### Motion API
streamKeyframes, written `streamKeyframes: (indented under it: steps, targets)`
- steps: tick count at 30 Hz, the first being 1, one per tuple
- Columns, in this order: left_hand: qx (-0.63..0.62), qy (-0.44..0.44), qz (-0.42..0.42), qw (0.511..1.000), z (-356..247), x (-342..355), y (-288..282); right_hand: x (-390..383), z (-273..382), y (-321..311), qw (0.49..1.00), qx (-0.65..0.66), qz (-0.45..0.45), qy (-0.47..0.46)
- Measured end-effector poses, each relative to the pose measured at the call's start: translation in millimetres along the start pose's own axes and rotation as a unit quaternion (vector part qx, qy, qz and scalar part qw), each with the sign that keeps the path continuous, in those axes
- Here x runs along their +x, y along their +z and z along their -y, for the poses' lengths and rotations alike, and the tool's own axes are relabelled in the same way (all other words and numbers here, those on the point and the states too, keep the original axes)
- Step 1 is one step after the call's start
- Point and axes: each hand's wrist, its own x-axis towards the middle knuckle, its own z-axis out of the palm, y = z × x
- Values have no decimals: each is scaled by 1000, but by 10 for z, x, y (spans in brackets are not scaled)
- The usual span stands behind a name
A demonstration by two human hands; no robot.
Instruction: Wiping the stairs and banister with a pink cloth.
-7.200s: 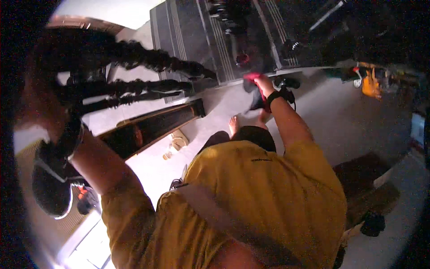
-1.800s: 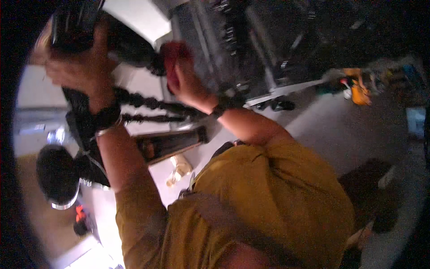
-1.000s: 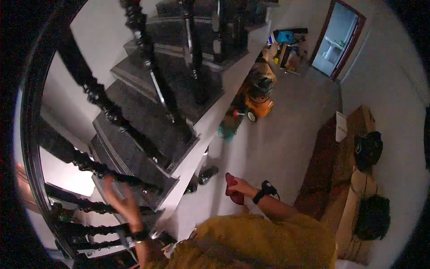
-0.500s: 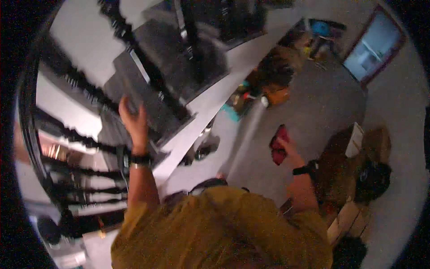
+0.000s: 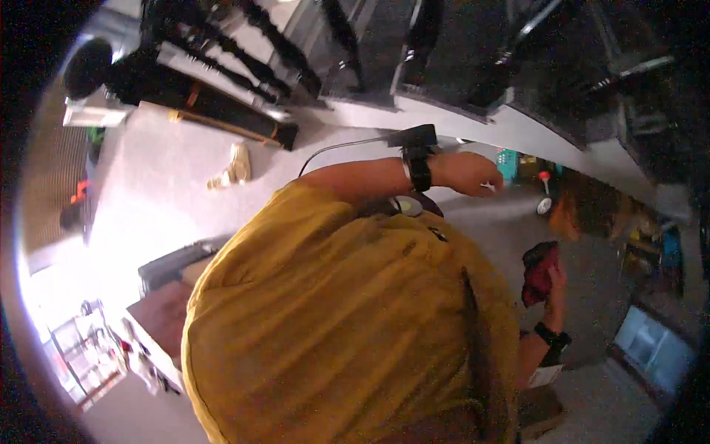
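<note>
My left hand (image 5: pixel 466 174) reaches across in front of me, below the staircase's lower edge. Its fingers are curled in and I see nothing held; a small light spot shows by the fingertips. A dark band with a black box (image 5: pixel 414 137) and a cable sits at that wrist. My right hand (image 5: pixel 556 285) is at the right, closed on a crumpled dark red and black cloth-like thing (image 5: pixel 540 272), whose exact kind I cannot make out. A black watch-like band (image 5: pixel 551 342) is on the right wrist.
Black turned balusters (image 5: pixel 274 44) and dark stair treads (image 5: pixel 473 81) run along the top. A teal basket (image 5: pixel 506 164) and brown items (image 5: pixel 580 211) line the stair's base. A light-coloured shoe-like object (image 5: pixel 238 169) lies on the floor; a brown box (image 5: pixel 540 411) is lower right.
My view has swung round, so the stairs now lie across the top. My left hand has left the balusters and its spread fingers have curled. The right hand still holds the red thing.
</note>
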Motion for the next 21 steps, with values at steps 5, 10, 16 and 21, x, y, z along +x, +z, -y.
streamKeyframes:
  steps: [5,10,16,21]
  targets:
    - [-15,-170,-124,978,179,-963,279,575,534,608,981,-142,84,-103]
    - [-82,-387,-124,910,196,-1934,602,1245,254,1612,943,-236,193,-131]
    - [-169,-466,-187,848,9,-2545,644,1324,55,2884,907,-41,417,-44]
    - [61,-436,-196,876,383,-3405,911,1142,-161,3939,913,-91,392,-72]
